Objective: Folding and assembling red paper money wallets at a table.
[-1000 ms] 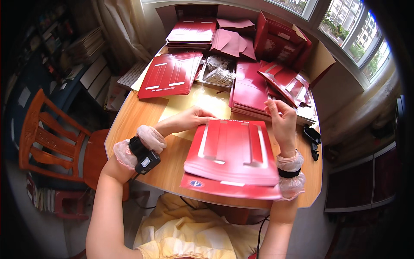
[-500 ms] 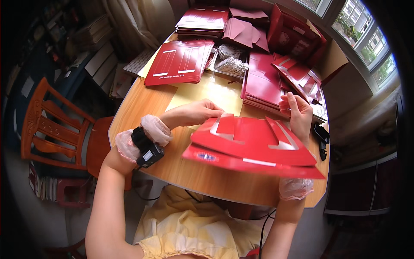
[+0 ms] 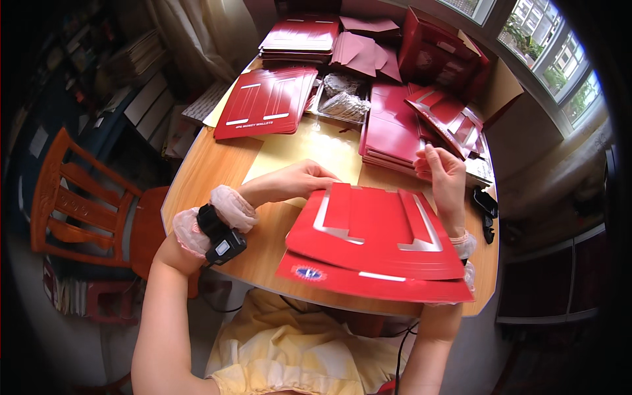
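Note:
I hold a large flat red cardboard box blank with silver-white stripes, tilted up over the near edge of the wooden table. My left hand grips its far left edge. A black band with a small device sits on that wrist. My right hand is at the blank's far right corner, fingers pinched there. The blank's lower flap is bent toward me.
More red blanks lie at the far left, and stacks of them at the back and right. A yellow sheet, clear packets, a black object and an orange chair are nearby.
The red blank has come closer to me and tilted, with its near flap bent down. Both hands stayed on its far edge.

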`<action>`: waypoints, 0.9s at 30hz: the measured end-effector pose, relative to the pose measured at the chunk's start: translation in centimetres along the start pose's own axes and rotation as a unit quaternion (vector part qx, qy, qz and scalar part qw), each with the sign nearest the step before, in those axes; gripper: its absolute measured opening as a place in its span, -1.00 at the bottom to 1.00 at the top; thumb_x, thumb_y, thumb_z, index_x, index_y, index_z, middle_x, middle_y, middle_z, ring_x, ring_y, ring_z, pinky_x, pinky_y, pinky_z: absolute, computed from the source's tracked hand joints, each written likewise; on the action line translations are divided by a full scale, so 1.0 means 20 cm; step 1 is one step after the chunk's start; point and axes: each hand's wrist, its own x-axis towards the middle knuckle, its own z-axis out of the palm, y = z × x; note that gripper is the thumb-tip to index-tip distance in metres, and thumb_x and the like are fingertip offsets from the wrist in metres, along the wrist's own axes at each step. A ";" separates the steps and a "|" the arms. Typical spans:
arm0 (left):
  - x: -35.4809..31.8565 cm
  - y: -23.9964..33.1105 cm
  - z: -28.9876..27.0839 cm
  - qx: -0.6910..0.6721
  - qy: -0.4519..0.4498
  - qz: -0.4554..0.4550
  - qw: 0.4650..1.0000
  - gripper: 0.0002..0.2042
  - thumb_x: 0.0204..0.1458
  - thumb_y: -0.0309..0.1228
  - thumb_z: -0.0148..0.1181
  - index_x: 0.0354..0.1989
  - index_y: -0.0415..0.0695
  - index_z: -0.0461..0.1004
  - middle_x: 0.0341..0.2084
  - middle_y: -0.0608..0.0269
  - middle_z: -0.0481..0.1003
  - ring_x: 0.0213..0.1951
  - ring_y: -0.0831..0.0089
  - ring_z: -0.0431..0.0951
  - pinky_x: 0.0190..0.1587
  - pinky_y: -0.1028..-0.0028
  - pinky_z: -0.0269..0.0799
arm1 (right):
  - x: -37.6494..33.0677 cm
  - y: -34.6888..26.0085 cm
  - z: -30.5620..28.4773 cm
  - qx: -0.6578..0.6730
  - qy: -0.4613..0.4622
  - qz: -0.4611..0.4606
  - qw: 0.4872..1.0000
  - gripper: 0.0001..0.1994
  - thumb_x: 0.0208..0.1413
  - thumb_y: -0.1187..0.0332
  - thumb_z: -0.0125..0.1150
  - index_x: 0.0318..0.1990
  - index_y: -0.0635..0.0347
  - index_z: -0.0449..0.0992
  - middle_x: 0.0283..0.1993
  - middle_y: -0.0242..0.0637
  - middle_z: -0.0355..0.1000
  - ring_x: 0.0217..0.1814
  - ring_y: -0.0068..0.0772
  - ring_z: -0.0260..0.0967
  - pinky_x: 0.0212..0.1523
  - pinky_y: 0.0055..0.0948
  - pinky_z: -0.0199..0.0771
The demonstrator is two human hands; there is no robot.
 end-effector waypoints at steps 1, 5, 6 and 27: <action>0.02 0.01 0.00 0.019 0.022 0.022 0.999 -0.66 0.39 -0.29 0.12 0.14 -0.30 0.58 -0.18 0.36 0.64 -0.21 0.70 0.57 -0.10 0.62 0.52 | 0.00 0.00 -0.03 -0.013 -0.023 0.010 1.000 -0.71 0.40 0.26 0.21 -0.22 0.33 0.68 -0.40 -0.36 0.60 -0.35 -0.64 0.51 -0.30 -0.63 0.47; 0.05 0.04 -0.05 0.155 0.092 0.126 0.975 -0.73 0.37 -0.38 0.16 0.07 -0.32 0.59 -0.33 0.42 0.55 -0.31 0.72 0.42 -0.24 0.61 0.44 | 0.00 0.02 -0.06 -0.072 -0.074 -0.005 0.995 -0.81 0.32 0.39 0.27 -0.18 0.38 0.68 -0.33 -0.36 0.62 -0.30 -0.65 0.51 -0.22 -0.61 0.50; 0.04 0.06 -0.04 0.166 0.094 0.114 0.975 -0.73 0.35 -0.37 0.18 0.05 -0.32 0.59 -0.33 0.39 0.56 -0.29 0.69 0.45 -0.23 0.58 0.46 | 0.00 0.04 -0.07 -0.090 -0.085 -0.024 0.992 -0.83 0.30 0.41 0.29 -0.18 0.38 0.68 -0.31 -0.36 0.63 -0.28 -0.64 0.53 -0.20 -0.59 0.52; 0.02 0.10 0.02 0.353 0.170 0.295 0.871 -0.70 0.22 -0.42 0.28 0.08 -0.28 0.56 -0.25 0.05 0.58 -0.23 0.22 0.60 -0.15 0.34 0.53 | -0.08 -0.16 -0.07 -0.301 -0.129 -0.114 0.938 -0.67 -0.05 0.57 0.31 -0.05 0.28 0.54 -0.09 -0.16 0.47 0.00 -0.11 0.47 0.05 -0.27 0.50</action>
